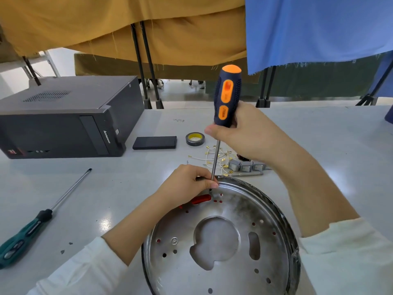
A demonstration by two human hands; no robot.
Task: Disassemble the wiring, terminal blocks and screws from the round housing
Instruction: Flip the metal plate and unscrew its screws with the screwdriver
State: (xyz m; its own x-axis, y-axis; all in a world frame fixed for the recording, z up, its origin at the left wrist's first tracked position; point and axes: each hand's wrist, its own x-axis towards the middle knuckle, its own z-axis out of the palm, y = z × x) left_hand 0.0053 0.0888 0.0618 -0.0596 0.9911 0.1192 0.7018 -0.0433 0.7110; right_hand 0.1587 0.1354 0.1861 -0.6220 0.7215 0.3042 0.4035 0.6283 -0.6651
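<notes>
At the 12 o'clock rim of the round housing (223, 241), which sits at the near edge of the counter (319, 135), we've got the orange-and-navy screwdriver (227, 96) upright, tip down on what looks like a screw (210, 190); too small to confirm. Right hand (244, 133) wraps the handle low. Left hand (191, 182) pinches the shaft just above the tip, fingers (212, 185) narrow, steadying it. Removed wires (217, 158) and grey terminal blocks (246, 166) lie beyond the housing at 12–1 o'clock. Spare green screwdriver (32, 224) at 9 o'clock. Risks: tip cams out if the shaft tilts and rounds the head; slip could jab our left fingertips; housing is unclamped, so torque may spin it; loosened screw could drop through a hole.
</notes>
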